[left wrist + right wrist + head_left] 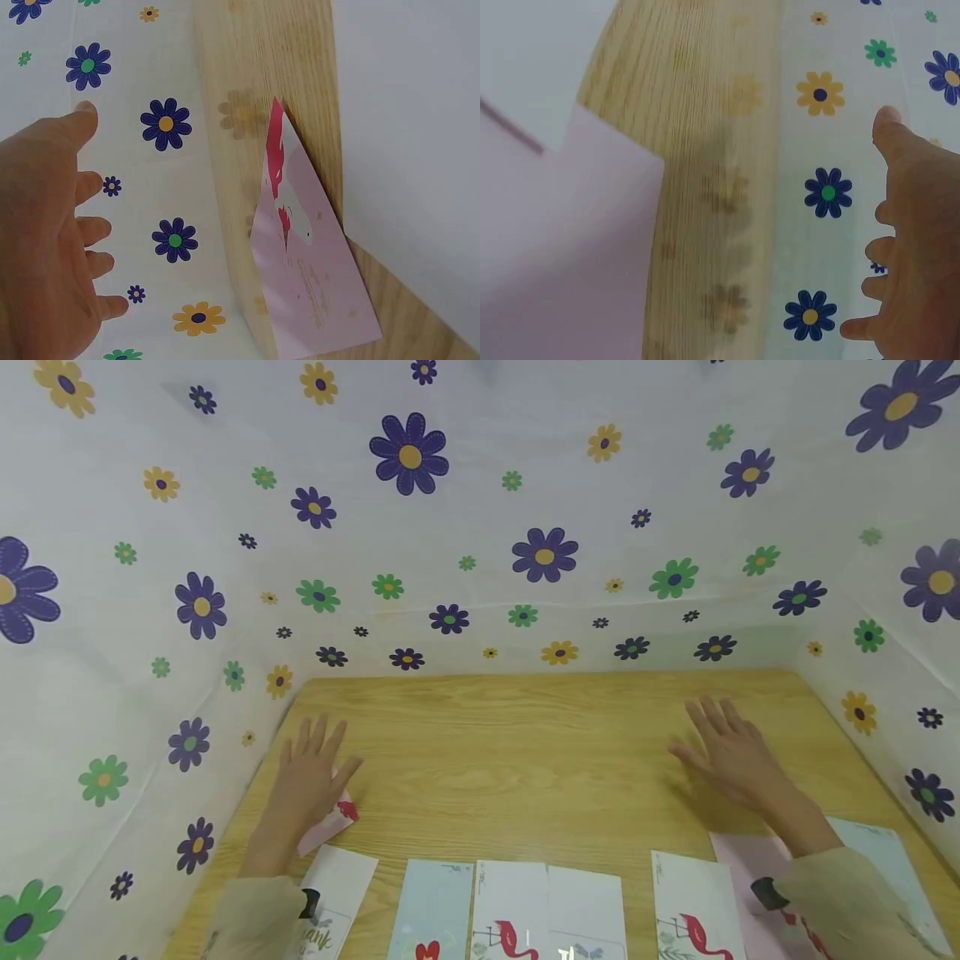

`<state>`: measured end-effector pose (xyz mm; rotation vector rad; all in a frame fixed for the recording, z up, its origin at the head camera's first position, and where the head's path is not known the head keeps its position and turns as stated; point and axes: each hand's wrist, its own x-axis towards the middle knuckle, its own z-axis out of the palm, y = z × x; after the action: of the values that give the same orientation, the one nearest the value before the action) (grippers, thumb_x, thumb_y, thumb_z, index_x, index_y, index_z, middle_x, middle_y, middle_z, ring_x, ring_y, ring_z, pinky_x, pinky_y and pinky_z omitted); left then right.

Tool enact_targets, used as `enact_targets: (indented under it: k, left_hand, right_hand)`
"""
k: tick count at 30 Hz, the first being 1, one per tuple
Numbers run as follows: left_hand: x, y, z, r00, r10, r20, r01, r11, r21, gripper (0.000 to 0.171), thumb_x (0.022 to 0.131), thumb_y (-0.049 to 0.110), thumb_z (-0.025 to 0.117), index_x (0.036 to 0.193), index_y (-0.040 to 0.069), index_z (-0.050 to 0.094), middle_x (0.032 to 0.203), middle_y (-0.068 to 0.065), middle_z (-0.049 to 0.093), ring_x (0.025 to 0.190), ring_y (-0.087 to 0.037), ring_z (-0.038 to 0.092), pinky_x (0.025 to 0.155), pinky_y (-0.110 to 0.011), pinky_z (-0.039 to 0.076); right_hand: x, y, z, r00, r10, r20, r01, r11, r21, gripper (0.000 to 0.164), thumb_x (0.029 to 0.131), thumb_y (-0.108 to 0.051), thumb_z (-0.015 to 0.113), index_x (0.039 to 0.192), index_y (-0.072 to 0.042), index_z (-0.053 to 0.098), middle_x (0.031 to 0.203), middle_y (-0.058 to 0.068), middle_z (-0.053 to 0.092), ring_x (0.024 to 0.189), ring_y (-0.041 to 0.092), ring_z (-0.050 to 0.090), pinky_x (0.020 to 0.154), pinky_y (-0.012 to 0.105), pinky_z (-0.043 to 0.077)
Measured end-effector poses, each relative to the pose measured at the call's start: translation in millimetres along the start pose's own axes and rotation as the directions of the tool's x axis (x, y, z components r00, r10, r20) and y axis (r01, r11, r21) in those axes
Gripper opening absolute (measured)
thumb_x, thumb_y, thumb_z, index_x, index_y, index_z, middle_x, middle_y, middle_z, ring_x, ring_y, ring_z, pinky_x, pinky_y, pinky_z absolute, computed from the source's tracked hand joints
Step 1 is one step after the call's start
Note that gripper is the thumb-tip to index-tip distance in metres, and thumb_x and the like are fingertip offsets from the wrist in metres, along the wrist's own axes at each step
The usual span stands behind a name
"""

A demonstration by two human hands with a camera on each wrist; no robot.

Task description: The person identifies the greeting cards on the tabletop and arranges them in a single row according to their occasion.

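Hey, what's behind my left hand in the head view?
Behind the left hand, a pink card on the table shows on the thumb side; the part the hand covers is hidden there.

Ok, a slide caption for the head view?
Left hand and right hand spread over a wood-grain table, printed cards along its near side.
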<state>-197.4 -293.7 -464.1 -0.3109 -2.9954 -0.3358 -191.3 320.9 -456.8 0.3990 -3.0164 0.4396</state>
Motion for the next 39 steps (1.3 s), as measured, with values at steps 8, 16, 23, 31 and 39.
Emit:
enact_targets:
  k: [8, 16, 23, 31, 39]
  left_hand:
    - [-10.2, -5.6, -6.3, 0.999, -0.018, -0.038, 0.018, 1.000, 0.002, 0.070, 0.107, 0.042, 0.053, 0.160, 0.001, 0.031, 0.165, -0.032, 0.017, 0.151, -0.054, 0.010, 0.116, -0.074, 0.011]
    - [-18.7, -14.8, -12.5, 0.990, 0.011, -0.139, -0.011, 1.000, 0.002, 0.066, 0.102, 0.030, 0.064, 0.152, -0.005, 0.040, 0.155, -0.039, 0.031, 0.142, -0.061, 0.026, 0.112, -0.074, 0.023]
    - [-25.9, -26.3, -13.2, 0.984, -0.002, -0.176, 0.000, 1.000, -0.009, 0.065, 0.100, 0.027, 0.067, 0.149, -0.009, 0.042, 0.149, -0.041, 0.038, 0.136, -0.062, 0.034, 0.108, -0.073, 0.030]
    - [-45.5, -32.8, -14.3, 0.971, -0.032, -0.235, 0.014, 0.997, -0.078, 0.064, 0.100, 0.023, 0.068, 0.146, -0.013, 0.043, 0.146, -0.041, 0.041, 0.133, -0.060, 0.039, 0.105, -0.073, 0.034]
    - [-61.8, -37.6, -13.7, 0.972, -0.222, -0.082, 0.208, 0.966, -0.152, 0.072, 0.108, 0.040, 0.051, 0.152, -0.014, 0.032, 0.153, -0.042, 0.031, 0.137, -0.062, 0.032, 0.109, -0.073, 0.029]
  right_hand:
    - [9.6, -25.8, 7.7, 0.999, -0.047, -0.003, 0.047, 0.999, 0.010, 0.082, 0.106, -0.049, 0.053, 0.158, 0.008, 0.025, 0.163, 0.035, 0.019, 0.150, 0.056, 0.012, 0.111, 0.077, 0.021]
    - [20.0, -61.2, 17.5, 0.994, -0.107, -0.015, 0.107, 0.994, 0.031, 0.078, 0.105, -0.044, 0.058, 0.158, 0.006, 0.029, 0.161, 0.034, 0.024, 0.145, 0.056, 0.026, 0.108, 0.076, 0.029]
    - [29.7, -94.1, 29.5, 0.982, -0.186, -0.020, 0.187, 0.980, 0.062, 0.076, 0.105, -0.042, 0.059, 0.157, 0.005, 0.032, 0.161, 0.032, 0.027, 0.143, 0.055, 0.031, 0.108, 0.073, 0.032]
    - [41.0, -138.8, 47.6, 0.960, -0.279, 0.006, 0.277, 0.956, 0.098, 0.076, 0.104, -0.043, 0.060, 0.157, 0.004, 0.034, 0.162, 0.029, 0.029, 0.142, 0.051, 0.037, 0.108, 0.070, 0.036]
    - [50.7, -189.5, 64.0, 0.930, -0.359, 0.075, 0.345, 0.926, 0.153, 0.073, 0.105, -0.046, 0.057, 0.157, 0.001, 0.036, 0.163, 0.024, 0.031, 0.144, 0.048, 0.037, 0.110, 0.069, 0.035]
